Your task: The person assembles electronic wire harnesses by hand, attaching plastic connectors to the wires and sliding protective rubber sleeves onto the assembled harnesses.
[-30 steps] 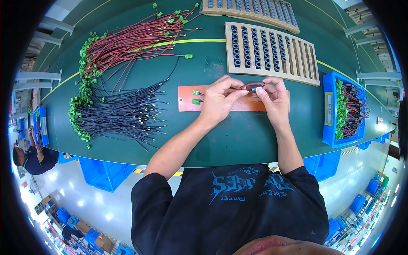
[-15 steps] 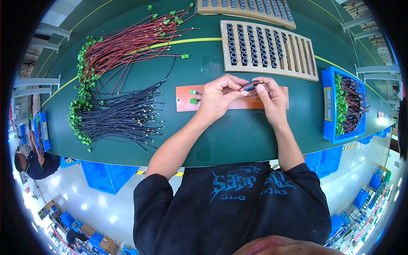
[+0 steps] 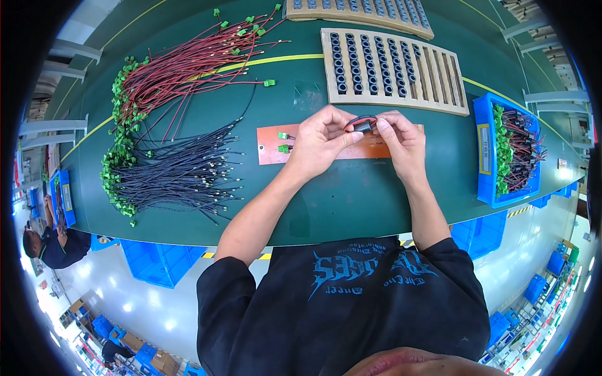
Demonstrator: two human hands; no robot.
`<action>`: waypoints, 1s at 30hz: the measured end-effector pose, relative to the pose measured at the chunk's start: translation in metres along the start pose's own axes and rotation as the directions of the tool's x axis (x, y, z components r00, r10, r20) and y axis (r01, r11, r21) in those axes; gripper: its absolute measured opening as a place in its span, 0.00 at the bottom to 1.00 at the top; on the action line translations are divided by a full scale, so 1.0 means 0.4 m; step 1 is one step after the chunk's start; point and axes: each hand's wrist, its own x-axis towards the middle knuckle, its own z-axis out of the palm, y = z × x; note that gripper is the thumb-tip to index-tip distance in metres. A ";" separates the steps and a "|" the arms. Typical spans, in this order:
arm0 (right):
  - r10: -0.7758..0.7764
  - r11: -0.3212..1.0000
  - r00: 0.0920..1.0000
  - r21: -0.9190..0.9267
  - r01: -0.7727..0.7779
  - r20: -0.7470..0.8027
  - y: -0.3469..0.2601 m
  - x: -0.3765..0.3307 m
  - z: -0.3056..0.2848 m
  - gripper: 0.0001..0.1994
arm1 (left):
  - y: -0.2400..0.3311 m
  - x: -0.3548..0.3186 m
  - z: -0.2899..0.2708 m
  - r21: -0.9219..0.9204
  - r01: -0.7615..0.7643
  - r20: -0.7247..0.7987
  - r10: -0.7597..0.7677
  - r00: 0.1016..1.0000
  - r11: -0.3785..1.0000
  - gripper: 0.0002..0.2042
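- left hand (image 3: 320, 143) and right hand (image 3: 401, 141) meet over the orange board (image 3: 271, 149), both pinching a small black ring core (image 3: 362, 125) with red and black wire looped through it.
- two green connectors (image 3: 283, 142) lie on the board's left end.
- far of the hands sits a slotted tray (image 3: 395, 69) with black cores.
- left: red wires (image 3: 188, 62) and dark wires (image 3: 175, 175).
- right: blue bin (image 3: 483, 150) holding finished pieces.

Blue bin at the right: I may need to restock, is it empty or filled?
Filled: the blue bin holds wires with green connectors heaped across most of it.
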 end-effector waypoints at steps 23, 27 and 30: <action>-0.219 0.959 0.963 -0.218 0.183 -0.155 -0.025 -0.058 -0.035 0.11 | 0.021 -0.007 0.018 0.330 -0.086 0.147 0.038 0.988 0.940 0.21; -0.338 0.870 0.941 -0.391 0.300 -0.031 -0.034 -0.035 -0.001 0.05 | 0.020 -0.014 0.003 0.400 -0.114 0.206 0.032 0.978 0.909 0.20; -0.264 0.921 0.962 -0.312 0.233 -0.061 -0.021 -0.032 -0.010 0.04 | 0.010 -0.017 -0.009 0.379 -0.089 0.219 0.004 0.976 0.921 0.19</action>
